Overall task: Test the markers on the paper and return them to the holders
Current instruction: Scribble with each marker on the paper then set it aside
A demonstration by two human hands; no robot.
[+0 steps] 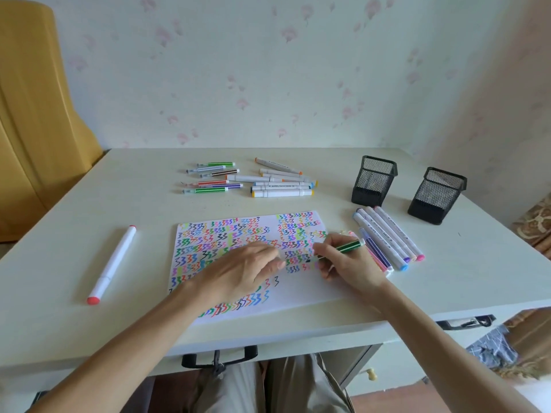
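Right hand (343, 260) pinched a green marker (347, 247), tip on the paper (304, 290) near the desk's front edge. Left hand (244, 269) lay fingers-together on the sheet (cap hidden?). Paper mostly filled; both holders (374, 181) empty at the back-right corner; returning not begun.

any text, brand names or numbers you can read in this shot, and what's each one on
Nothing can be read for certain.
White marker barrels at the back: dark printed lettering, too small and blurred to read.
White markers beside the mesh holders: printed lettering along the barrels, also blurred.
Paper: only coloured zigzag test squiggles, no words.
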